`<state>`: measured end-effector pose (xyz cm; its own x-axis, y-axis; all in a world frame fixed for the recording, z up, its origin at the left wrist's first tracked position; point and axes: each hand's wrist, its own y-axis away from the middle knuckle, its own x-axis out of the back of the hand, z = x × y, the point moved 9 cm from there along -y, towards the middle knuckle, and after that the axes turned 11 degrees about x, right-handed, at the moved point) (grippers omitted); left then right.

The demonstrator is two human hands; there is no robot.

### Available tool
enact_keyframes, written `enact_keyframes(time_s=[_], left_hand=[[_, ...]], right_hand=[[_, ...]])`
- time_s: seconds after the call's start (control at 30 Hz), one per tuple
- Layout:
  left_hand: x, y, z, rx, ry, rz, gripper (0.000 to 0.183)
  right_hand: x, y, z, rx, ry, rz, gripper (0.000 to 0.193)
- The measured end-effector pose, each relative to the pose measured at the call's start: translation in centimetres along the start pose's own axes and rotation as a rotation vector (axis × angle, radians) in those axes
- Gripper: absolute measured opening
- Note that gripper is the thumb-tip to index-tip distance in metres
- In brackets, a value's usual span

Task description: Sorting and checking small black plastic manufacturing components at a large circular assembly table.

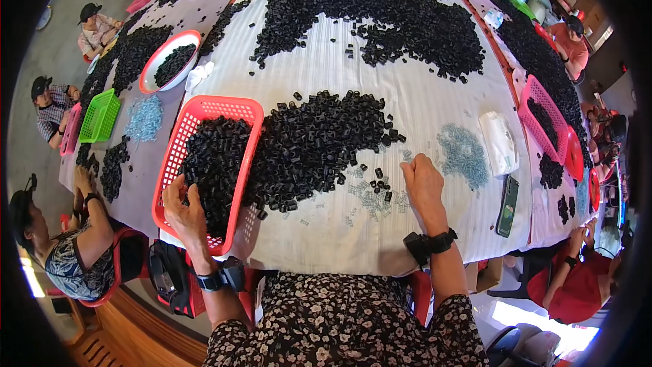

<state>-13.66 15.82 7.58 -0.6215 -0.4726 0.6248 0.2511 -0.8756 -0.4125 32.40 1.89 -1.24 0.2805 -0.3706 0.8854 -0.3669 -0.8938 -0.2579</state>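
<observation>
My left hand [185, 212] is over the near left part of a red plastic basket [255, 137]. Its fingers are loosely curled, with the thumb apart and nothing visible between them. Many small black, hollow, tube-like plastic parts [219, 156] fill the basket. A larger pile of the same black parts [319, 139] lies against its right side. To the right, my right hand [425, 187] rests low over the white cloth, back up, fingers bent and pressed together; their tips are mostly hidden. Near it lie a few loose black parts [382, 185] and scattered small clear pieces [373, 200], possibly springs.
A pale blue heap of small pieces [463, 155], a white tissue pack [499, 143] and a dark phone [507, 205] lie at the right. Farther off is a big black heap [380, 13]. A red-rimmed basin [170, 35] stands at left. Several people sit around.
</observation>
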Motion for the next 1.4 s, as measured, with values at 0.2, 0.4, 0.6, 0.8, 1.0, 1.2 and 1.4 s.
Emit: enact_keyframes(time_s=[0.2,0.4,0.6,0.8,1.0,1.2,1.4], left_hand=[[-3.0,4.9,10.7,-0.198,0.259,-0.240,0.017],[-12.7,14.1,19.1,-0.693,0.349,-0.636,0.027],[-19.9,18.6,21.5,-0.936,0.236,-0.805,0.026],[-22.5,19.9,21.5,-0.981,0.073,-0.844,0.024],[-22.0,19.0,21.5,-0.923,0.193,-0.783,0.020],[-20.4,16.6,19.0,0.011,0.773,-1.401,0.012],[-16.5,17.2,17.3,0.305,0.963,-1.542,0.016]], right_hand=[[-0.1,0.4,1.1,-0.022,-0.034,0.065,0.018],[1.9,1.8,-0.3,-0.130,-0.461,0.083,0.013],[1.8,4.2,-0.7,-0.113,-0.746,0.187,0.008],[1.2,5.4,-1.8,-0.149,-0.829,0.142,0.013],[0.3,5.8,-2.4,-0.155,-0.919,0.129,0.008],[1.8,5.8,-3.3,-0.076,-0.995,0.149,0.011],[2.3,5.4,-6.8,-0.112,-1.199,0.015,0.013]])
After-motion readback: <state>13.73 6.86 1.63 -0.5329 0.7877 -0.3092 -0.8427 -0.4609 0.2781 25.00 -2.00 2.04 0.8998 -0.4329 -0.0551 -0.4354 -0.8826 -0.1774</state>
